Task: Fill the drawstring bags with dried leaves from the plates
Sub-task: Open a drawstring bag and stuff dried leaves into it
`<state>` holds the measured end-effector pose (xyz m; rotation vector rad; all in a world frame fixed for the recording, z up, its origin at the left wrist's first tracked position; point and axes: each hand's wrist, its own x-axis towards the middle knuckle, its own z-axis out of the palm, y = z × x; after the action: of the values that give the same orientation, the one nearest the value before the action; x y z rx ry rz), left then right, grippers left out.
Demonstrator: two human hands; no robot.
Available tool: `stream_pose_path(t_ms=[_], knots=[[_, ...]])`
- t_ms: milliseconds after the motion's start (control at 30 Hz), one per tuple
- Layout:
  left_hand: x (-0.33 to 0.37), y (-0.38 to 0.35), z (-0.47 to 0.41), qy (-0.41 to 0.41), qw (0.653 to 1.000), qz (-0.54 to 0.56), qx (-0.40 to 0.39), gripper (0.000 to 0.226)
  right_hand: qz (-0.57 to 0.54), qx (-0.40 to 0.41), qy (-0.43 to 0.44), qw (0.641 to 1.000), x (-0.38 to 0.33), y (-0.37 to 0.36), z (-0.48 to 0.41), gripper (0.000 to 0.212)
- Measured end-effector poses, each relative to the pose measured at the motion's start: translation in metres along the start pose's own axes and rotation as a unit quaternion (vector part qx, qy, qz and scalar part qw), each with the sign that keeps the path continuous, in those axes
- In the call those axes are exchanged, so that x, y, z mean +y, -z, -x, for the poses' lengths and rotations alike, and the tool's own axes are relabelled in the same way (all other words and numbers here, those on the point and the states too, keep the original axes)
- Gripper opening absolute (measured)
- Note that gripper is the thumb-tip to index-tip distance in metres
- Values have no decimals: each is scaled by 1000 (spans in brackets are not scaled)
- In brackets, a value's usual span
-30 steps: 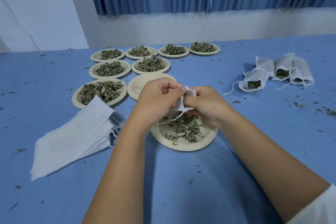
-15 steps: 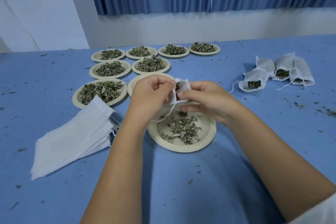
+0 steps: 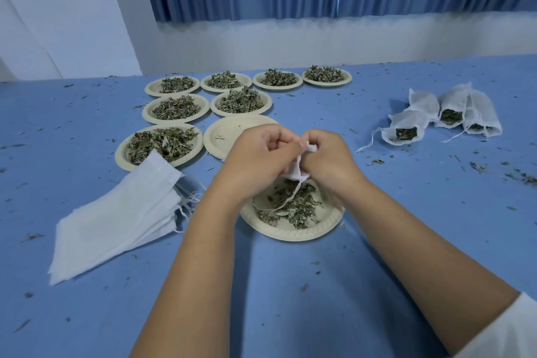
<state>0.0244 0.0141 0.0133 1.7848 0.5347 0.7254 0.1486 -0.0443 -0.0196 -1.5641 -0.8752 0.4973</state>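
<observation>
Cloth, thin and white, is bunched between the two hands: the left hand (image 3: 261, 157) and the right hand (image 3: 328, 160) each have curled fingers pinching the same small drawstring bag (image 3: 297, 174), held in the air just above the near plate (image 3: 290, 235). Its string (image 3: 294, 194) dangles in a loop onto the dried leaves (image 3: 302, 208) lying on that plate. From where I stand I cannot see into the bag's mouth, so I cannot tell how full it is. I judge the bag to be very light and limp, with no shape of its own. It would sag shut if let go, so the sensible hold is at the hem of the mouth, one side in each hand, keeping it spread. The leaves look brittle and feather-light, apt to crumble and scatter, as the crumbs all over the blue table (image 3: 290, 293) suggest, so loose pinches taken directly over the plate look wise. To the left lies a stack of empty bags (image 3: 116, 221). Well off to the right lie the filled bags (image 3: 436, 116), with leaves showing at their mouths. Beyond the hands is one empty plate (image 3: 229, 132), and further back are seven full plates (image 3: 176, 121).
</observation>
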Motion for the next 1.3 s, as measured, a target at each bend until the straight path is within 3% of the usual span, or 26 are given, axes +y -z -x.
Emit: stream_pose_path(t_ms=[67, 200, 300, 400, 467, 533, 600, 667, 767, 967, 1200, 1300], knots=[[-2, 2, -2, 5, 1000, -3, 20, 9, 12, -6, 4, 1000, -1, 0, 1, 29], [-6, 11, -4, 10, 996, 42, 83, 14, -82, -150, -41, 984, -7, 8, -1, 8], [-8, 19, -5, 20, 989, 71, 128, 16, -94, -176, -81, 977, -14, 19, -7, 18], [-10, 24, -8, 36, 982, 94, 161, 16, 56, -189, -58, 979, -16, 31, -8, 24], [-11, 25, -9, 41, 980, 98, 167, 16, 217, -236, 0, 947, -15, 37, -5, 16], [-12, 25, -9, 43, 981, 99, 162, 14, 315, -308, 19, 897, -14, 39, -1, 39], [-12, 24, -9, 43, 982, 101, 154, 12, 352, -353, 16, 867, -13, 38, 1, 59], [-12, 23, -9, 42, 984, 97, 143, 12, 355, -381, 23, 853, -12, 36, 2, 57], [-12, 22, -8, 40, 986, 89, 137, 12, 377, -371, 50, 847, -7, 33, 0, 52], [-11, 22, -7, 40, 985, 86, 144, 12, 362, -293, 75, 882, 1, 29, -5, 38], [-10, 24, -7, 47, 981, 81, 171, 12, 364, -245, 64, 896, 2, 32, -8, 22], [-10, 25, -8, 46, 981, 77, 174, 13, 317, -219, 68, 920, -2, 32, -8, 20]])
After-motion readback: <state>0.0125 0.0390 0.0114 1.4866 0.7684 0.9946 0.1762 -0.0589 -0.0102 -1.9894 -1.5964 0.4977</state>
